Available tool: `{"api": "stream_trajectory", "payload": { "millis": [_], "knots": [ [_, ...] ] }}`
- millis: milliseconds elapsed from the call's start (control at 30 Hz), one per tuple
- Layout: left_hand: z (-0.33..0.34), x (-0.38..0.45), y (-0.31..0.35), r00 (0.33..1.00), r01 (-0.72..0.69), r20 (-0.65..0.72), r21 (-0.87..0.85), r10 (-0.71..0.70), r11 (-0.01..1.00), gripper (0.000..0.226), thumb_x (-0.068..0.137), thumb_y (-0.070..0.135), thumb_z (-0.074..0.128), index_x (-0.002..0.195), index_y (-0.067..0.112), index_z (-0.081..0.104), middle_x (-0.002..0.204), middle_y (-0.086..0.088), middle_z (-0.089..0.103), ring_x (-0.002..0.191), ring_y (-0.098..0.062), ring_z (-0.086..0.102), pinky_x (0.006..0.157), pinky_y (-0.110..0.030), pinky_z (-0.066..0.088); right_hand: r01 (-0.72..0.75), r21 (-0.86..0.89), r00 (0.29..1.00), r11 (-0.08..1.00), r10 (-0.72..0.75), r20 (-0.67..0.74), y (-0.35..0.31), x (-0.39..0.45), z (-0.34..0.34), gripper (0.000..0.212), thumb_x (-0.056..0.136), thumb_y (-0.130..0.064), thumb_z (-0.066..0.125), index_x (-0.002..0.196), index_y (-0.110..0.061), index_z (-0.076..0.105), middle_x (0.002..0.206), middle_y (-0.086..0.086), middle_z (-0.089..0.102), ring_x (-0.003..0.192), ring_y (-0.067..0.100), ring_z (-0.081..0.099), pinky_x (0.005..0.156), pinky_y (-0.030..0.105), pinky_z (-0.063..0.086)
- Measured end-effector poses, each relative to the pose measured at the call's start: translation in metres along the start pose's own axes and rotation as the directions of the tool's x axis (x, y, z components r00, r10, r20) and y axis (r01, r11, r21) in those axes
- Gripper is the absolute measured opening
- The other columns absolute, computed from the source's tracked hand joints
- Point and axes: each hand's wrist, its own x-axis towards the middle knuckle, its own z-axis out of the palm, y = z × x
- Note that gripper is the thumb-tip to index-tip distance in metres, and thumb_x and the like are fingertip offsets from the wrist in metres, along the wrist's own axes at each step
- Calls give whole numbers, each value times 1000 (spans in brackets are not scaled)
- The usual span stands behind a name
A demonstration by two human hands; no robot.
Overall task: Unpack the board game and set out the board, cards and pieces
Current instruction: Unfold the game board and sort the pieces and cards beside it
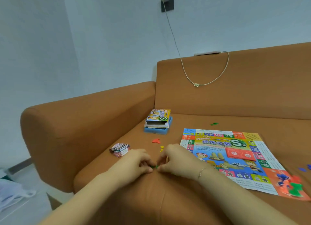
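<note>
The colourful paper game board [239,159] lies unfolded on the sofa seat, with a red card stack [239,155] at its middle. My left hand [134,164] and right hand [176,159] meet left of the board and together pinch a small green piece [155,166]. A bundle of paper money [119,149] lies just beyond my left hand. Red pieces [156,140] and yellow pieces [161,148] lie past my hands. The game box [158,119] sits on a blue tray [156,129] at the back.
Green and red pieces [295,188] rest on the board's near right corner, blue pieces [305,168] off its right edge, a green piece [214,123] behind it. The orange sofa armrest [75,123] rises at left. A charging cable [202,80] hangs over the backrest.
</note>
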Motion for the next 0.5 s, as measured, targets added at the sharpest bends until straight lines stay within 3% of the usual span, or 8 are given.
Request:
{"api": "stream_trajectory", "payload": {
  "millis": [200, 300, 433, 500],
  "knots": [
    [3, 3, -2, 999, 7, -49, 27, -5, 1000, 4, 82, 22, 71, 83, 24, 68, 86, 8, 57, 75, -2, 56, 71, -15, 44, -5, -88, 1000, 996, 4, -7, -5, 4, 8, 22, 82, -35, 70, 96, -19, 72, 99, 3, 67, 95, 20, 59, 72, 28, 43],
    [5, 8, -7, 996, 89, 3, 1, -89, 996, 20, 82, 27, 72, 72, 30, 55, 79, 10, 55, 68, -1, 51, 67, -17, 41, 12, -90, 1000, 996, -13, -10, -5, 6, 8, 17, 81, -32, 70, 92, -18, 70, 97, 1, 66, 94, 19, 59, 71, 26, 41],
    [2, 12, -8, 982, 178, 66, -19, -177, 984, 24, 82, 31, 71, 70, 29, 51, 76, 10, 56, 69, -5, 50, 68, -21, 41, 14, -78, 1000, 997, -14, 0, -1, 4, -5, 12, 80, -26, 72, 86, -15, 70, 74, -7, 56, 77, 11, 53, 66, 24, 40],
    [-4, 16, 0, 986, 165, 36, -40, -164, 985, 23, 83, 30, 71, 69, 28, 53, 75, 10, 57, 67, -4, 50, 66, -19, 41, -13, -47, 999, 999, 12, -38, 9, 3, -23, 9, 80, -22, 73, 83, -13, 71, 64, -13, 51, 65, 6, 51, 58, 19, 39]
  ]
}}
